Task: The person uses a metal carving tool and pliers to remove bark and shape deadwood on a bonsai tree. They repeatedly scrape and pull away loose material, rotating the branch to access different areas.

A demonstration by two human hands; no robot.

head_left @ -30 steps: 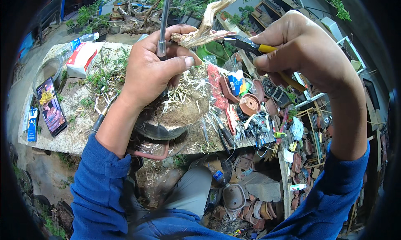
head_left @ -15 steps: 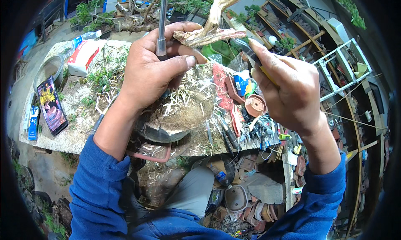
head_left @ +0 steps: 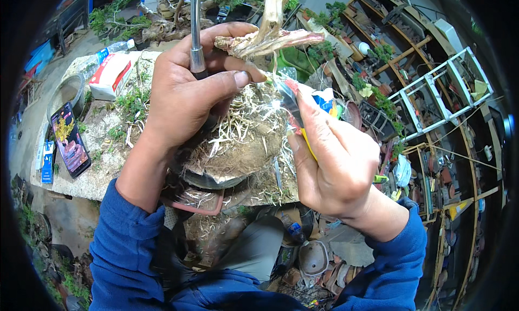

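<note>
My left hand [head_left: 189,89] is closed round the lower end of a pale, bark-stripped branch [head_left: 265,40], its forked foot lying across the fingers. A shiny metal rod [head_left: 195,30] with a dark lower end runs down between thumb and palm; whether I grip it is unclear. My right hand [head_left: 335,159] is closed on a knife-like tool with a yellow handle [head_left: 309,143]. The tool's metal blade [head_left: 288,97] points up toward the branch, just below it. A thin strip hangs from the wood. Beneath my hands, pale shavings [head_left: 232,124] cover a round, dark-rimmed stand [head_left: 221,180].
On the pale worktop [head_left: 116,159] at left lie a phone [head_left: 69,140], a small blue box [head_left: 47,165], a tissue pack [head_left: 110,75], a plastic bottle [head_left: 116,48] and a clear bucket [head_left: 65,92]. A white metal frame [head_left: 440,94] and shelves stand right.
My right hand has moved left and down, bringing the blade below the branch. My left hand has shifted slightly left with the branch and the rod. A thin strip now hangs from the wood.
</note>
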